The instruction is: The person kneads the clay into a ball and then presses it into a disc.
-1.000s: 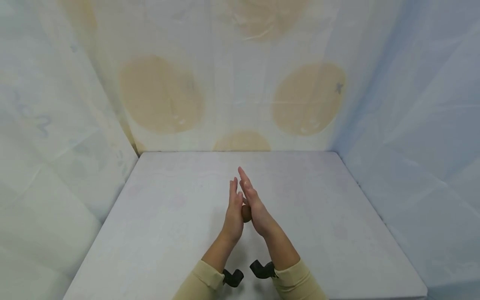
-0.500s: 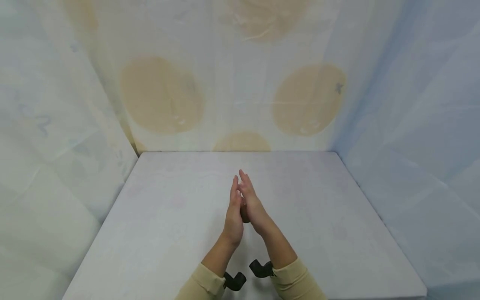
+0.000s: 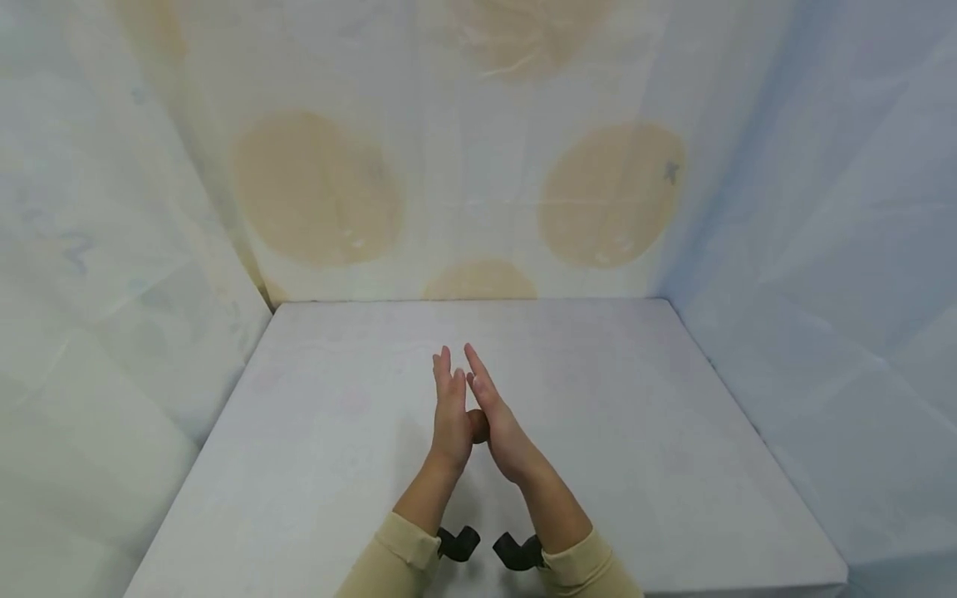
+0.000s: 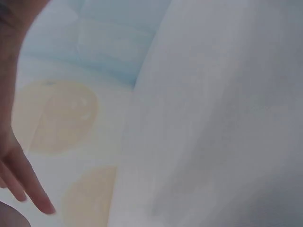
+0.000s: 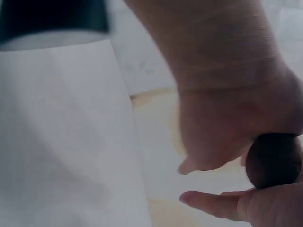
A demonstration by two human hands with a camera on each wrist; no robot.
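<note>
I wear a long-sleeved beige top, and both sleeves (image 3: 396,558) end in ribbed cuffs short of my wrists. A small black camera mount (image 3: 458,543) sits under each wrist. My hands and forearms are bare.

Smooth matt brown ball (image 3: 477,424); matt table (image 3: 673,465); creased cloth walls (image 3: 463,149).

- The table (image 3: 314,465) is flat and pale, a soft grey-white.
- It spreads out on every side under the spot where the two palms meet.
- Its far edge touches a wall cloth with big tan spots (image 3: 317,187).
</note>
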